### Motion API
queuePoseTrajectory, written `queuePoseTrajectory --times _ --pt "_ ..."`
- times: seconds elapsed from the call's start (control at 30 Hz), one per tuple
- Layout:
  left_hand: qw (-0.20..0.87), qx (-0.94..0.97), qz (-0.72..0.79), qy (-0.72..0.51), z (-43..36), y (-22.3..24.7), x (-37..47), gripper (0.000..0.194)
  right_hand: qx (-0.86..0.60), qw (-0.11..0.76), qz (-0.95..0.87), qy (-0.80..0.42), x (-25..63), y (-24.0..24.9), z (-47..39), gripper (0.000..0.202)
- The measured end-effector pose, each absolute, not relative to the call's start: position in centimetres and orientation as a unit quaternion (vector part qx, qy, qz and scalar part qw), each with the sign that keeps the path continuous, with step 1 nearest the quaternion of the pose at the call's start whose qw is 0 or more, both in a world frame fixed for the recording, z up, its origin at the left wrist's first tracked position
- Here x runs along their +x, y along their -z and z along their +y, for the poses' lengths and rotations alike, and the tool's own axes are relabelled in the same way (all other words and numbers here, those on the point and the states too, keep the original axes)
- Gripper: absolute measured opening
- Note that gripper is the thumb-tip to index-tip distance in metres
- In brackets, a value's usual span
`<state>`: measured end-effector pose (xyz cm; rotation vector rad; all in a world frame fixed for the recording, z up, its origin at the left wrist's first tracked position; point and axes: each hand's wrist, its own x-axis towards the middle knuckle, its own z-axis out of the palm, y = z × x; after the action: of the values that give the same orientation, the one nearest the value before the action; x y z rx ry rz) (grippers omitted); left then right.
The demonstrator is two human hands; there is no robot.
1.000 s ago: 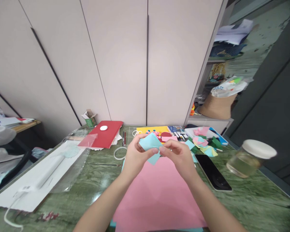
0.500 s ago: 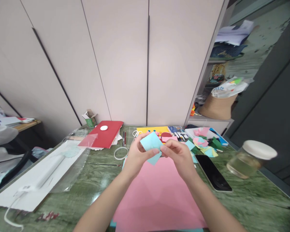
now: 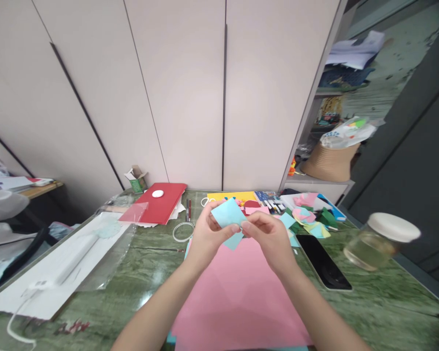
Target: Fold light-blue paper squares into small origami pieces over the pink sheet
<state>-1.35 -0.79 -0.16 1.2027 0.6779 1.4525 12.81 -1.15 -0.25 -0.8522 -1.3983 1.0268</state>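
Both hands, left hand and right hand, pinched the light blue paper between thumbs and fingertips above the pink sheet.

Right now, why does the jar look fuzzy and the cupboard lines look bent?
Head view: the jar sits near the frame's edge, where things smear; the wide lens slants the cupboard lines. The blue paper between the left hand and right hand looks sharper.
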Motion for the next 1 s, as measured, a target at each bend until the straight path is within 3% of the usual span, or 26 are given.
queuePoseTrajectory --times 0.23,0.73,0.93,1.0 --pt "0.532 0.487 0.294 -0.628 -0.6 0.3 -1.6 0.034 -0.380 0.554 -0.632 -0.387 12.8 0.5 -1.0 0.017" --pt "0.543 0.493 0.282 -0.618 -1.1 0.2 -1.3 0.033 -0.373 0.582 -0.628 -0.358 12.5 1.0 -1.6 0.019" --pt "0.458 0.538 0.355 -0.612 -1.3 -0.2 -1.3 0.029 -0.379 0.571 -0.658 -0.313 12.9 0.4 -1.2 0.008" --pt "0.406 0.588 0.391 -0.580 -1.5 -0.4 -1.5 0.030 -0.382 0.588 -0.671 -0.240 13.3 -0.2 -1.4 0.023"
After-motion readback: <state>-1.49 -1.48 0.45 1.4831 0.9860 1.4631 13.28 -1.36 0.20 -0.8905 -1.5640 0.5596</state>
